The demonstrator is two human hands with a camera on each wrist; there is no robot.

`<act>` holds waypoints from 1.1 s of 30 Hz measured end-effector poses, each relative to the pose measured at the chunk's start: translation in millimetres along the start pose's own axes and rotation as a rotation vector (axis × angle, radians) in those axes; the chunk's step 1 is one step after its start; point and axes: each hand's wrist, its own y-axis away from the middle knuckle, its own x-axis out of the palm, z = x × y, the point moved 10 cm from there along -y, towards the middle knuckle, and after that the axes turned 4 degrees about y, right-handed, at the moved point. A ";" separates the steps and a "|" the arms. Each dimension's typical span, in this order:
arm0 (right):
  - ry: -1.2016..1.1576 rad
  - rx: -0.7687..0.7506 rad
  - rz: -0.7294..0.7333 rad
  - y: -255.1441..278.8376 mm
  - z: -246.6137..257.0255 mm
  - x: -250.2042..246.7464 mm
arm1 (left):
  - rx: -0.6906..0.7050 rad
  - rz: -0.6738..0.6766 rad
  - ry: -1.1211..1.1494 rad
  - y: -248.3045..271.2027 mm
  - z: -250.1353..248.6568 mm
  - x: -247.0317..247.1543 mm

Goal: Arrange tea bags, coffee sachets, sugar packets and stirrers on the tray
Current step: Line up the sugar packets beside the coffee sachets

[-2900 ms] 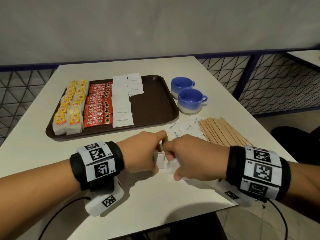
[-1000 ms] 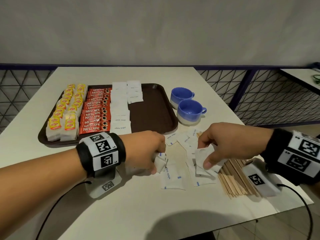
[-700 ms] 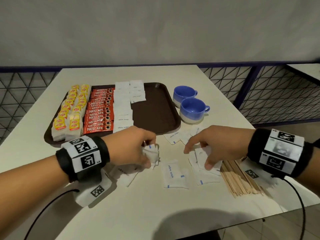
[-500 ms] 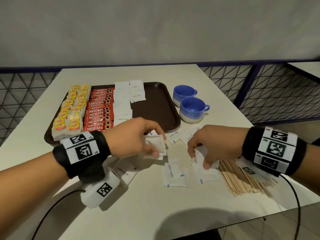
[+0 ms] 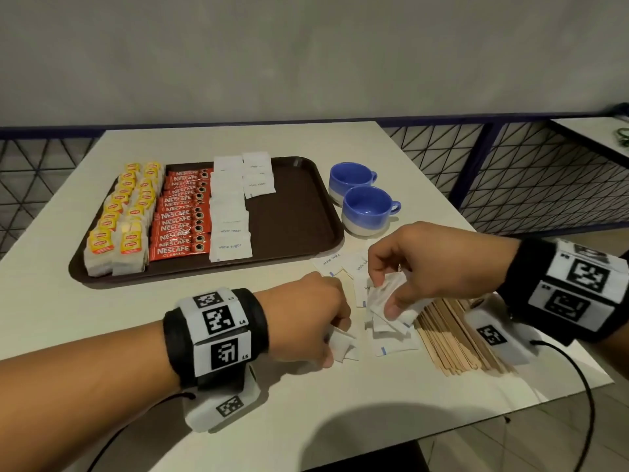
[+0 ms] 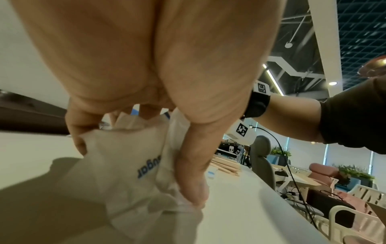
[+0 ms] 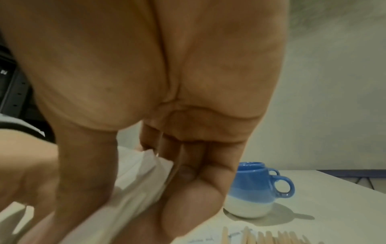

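A brown tray holds rows of yellow-labelled tea bags, red coffee sachets and white sugar packets. In front of it, loose sugar packets lie on the table beside a pile of wooden stirrers. My left hand grips a bunch of sugar packets low over the table. To its right, my right hand pinches several sugar packets between thumb and fingers, just above more packets on the table.
Two blue-and-white cups stand right of the tray, close behind my right hand. The white table ends just past the stirrers on the right and near my forearms in front. A mesh railing runs behind.
My left hand has pulled back from the tray edge toward me with its packets. My right hand has lifted a bunch of packets off the pile beside the stirrers.
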 end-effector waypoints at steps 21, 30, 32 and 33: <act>0.022 -0.080 0.092 -25.0 52.0 51.6 | -0.288 -0.025 0.274 89.4 82.4 -62.3; 0.147 0.003 0.151 -34.9 58.3 58.2 | -0.383 0.015 0.083 89.4 100.3 -16.5; 0.166 0.006 0.148 -36.0 57.5 56.8 | -0.378 0.024 0.031 90.9 101.4 -17.4; 0.165 0.007 0.140 -37.0 56.3 56.1 | -0.371 0.023 0.015 92.1 102.1 -18.3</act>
